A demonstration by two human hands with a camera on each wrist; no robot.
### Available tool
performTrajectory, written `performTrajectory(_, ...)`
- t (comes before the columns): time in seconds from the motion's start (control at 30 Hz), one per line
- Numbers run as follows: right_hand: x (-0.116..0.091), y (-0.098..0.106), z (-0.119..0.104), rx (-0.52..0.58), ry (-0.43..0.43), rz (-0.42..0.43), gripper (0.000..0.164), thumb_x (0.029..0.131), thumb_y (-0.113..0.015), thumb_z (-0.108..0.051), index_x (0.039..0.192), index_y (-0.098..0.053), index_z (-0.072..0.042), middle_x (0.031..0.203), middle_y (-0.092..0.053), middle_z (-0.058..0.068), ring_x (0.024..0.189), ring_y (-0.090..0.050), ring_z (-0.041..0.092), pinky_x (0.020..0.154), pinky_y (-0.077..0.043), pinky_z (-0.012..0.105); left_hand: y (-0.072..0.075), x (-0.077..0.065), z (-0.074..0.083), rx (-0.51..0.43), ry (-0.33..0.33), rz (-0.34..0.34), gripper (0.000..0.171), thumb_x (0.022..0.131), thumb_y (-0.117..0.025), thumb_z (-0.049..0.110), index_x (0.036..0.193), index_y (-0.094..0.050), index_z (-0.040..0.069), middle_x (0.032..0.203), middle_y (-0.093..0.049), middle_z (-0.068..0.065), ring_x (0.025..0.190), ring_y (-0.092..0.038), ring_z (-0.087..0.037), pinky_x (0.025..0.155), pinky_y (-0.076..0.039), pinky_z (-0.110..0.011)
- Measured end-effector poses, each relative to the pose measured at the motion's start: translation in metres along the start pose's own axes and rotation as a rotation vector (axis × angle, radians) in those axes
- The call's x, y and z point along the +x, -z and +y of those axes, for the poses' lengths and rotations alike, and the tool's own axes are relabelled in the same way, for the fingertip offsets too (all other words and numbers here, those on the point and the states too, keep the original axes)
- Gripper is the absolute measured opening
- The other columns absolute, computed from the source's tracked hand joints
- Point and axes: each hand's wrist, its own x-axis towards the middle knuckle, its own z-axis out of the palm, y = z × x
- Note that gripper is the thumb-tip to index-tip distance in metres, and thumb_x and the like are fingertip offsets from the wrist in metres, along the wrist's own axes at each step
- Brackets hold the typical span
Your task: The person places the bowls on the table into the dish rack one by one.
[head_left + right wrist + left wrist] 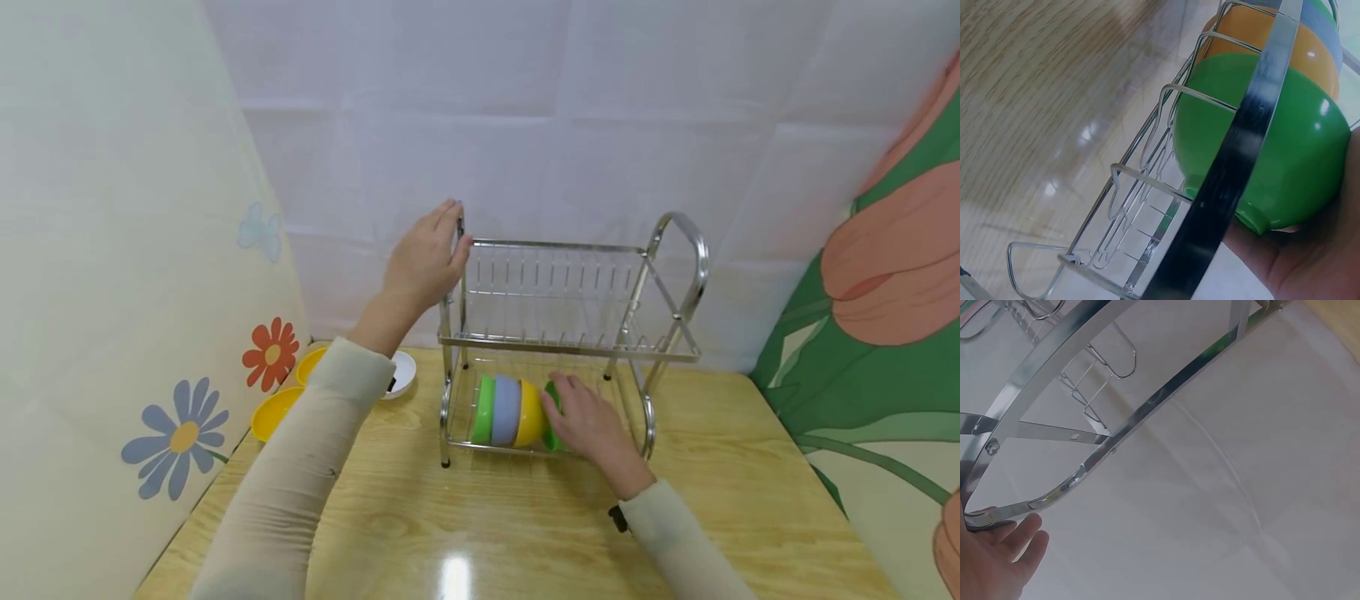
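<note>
While the right hand (590, 419) is grasping a glossy, round green bowl (1300, 137), the left hand (423, 260) is holding the curved left end of a two-tier, shiny silver metal rack (562, 343). The green bowl is standing on its side low in the rack, at the right end of a row, just beside a round yellow bowl (529, 414). Farther left in that row, a round lavender-blue bowl (506, 410) and a second green bowl (484, 408) are also standing on their sides, close together.

The rack is resting on a pale wood-grain counter (405, 517). Near its left edge, two oval yellow dishes (273, 414) and a round white bowl (405, 373) are lying partly hidden behind the left forearm. Creased white cloth (525, 125) is hanging behind the rack, and large pink tulips (900, 258) are decorating the right-hand backdrop.
</note>
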Motion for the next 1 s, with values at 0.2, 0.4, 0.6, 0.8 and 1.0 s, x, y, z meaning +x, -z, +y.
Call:
performTrajectory(0.2, 0.003, -0.005, 0.0, 0.023, -0.003, 0.002, 0.056, 0.108, -0.036, -0.043, 0.149, -0.045, -0.005, 0.144, -0.052, 0.025, 0.122, -0.058, 0.044, 0.096, -0.051, 0.063, -0.003, -0.001, 0.0, 0.0, -0.006, 0.04, 0.054, 0.108, -0.038, 0.031, 0.155, -0.037, 0.003, 0.16, -0.039, -0.013, 0.144, -0.041, -0.034, 0.118, -0.035, -0.049)
performTrajectory(0.4, 0.006, -0.009, -0.003, 0.031, -0.011, 0.005, 0.055, 0.109, -0.036, -0.043, 0.148, -0.047, -0.005, 0.143, -0.054, 0.024, 0.122, -0.059, 0.044, 0.097, -0.05, 0.063, -0.007, -0.003, -0.002, -0.021, -0.009, 0.082, 0.052, 0.108, -0.038, 0.029, 0.153, -0.039, 0.003, 0.159, -0.041, -0.012, 0.14, -0.045, -0.034, 0.115, -0.039, -0.05)
performTrajectory(0.6, 0.009, -0.008, -0.005, 0.038, -0.032, -0.022, 0.057, 0.109, -0.035, -0.043, 0.149, -0.046, -0.004, 0.144, -0.053, 0.024, 0.126, -0.055, 0.044, 0.101, -0.047, 0.064, -0.009, -0.005, -0.002, -0.048, -0.005, 0.107, 0.052, 0.107, -0.039, 0.028, 0.153, -0.041, 0.003, 0.158, -0.042, -0.011, 0.14, -0.046, -0.034, 0.112, -0.042, -0.051)
performTrajectory(0.8, 0.01, -0.01, -0.005, 0.046, -0.041, -0.043, 0.063, 0.109, -0.028, -0.049, 0.15, -0.044, -0.004, 0.145, -0.052, 0.024, 0.126, -0.056, 0.044, 0.101, -0.048, 0.063, -0.01, -0.006, 0.001, -0.066, -0.019, 0.138, 0.051, 0.107, -0.04, 0.027, 0.151, -0.043, 0.002, 0.157, -0.044, -0.012, 0.14, -0.047, -0.033, 0.111, -0.043, -0.051)
performTrajectory(1.0, 0.009, -0.013, -0.004, 0.039, -0.038, -0.038, 0.068, 0.109, -0.023, -0.053, 0.15, -0.044, -0.003, 0.142, -0.054, 0.023, 0.122, -0.058, 0.043, 0.096, -0.051, 0.062, -0.013, -0.006, 0.003, -0.089, -0.04, 0.163, 0.05, 0.107, -0.041, 0.026, 0.15, -0.043, 0.001, 0.156, -0.045, -0.013, 0.14, -0.047, -0.031, 0.109, -0.046, -0.049)
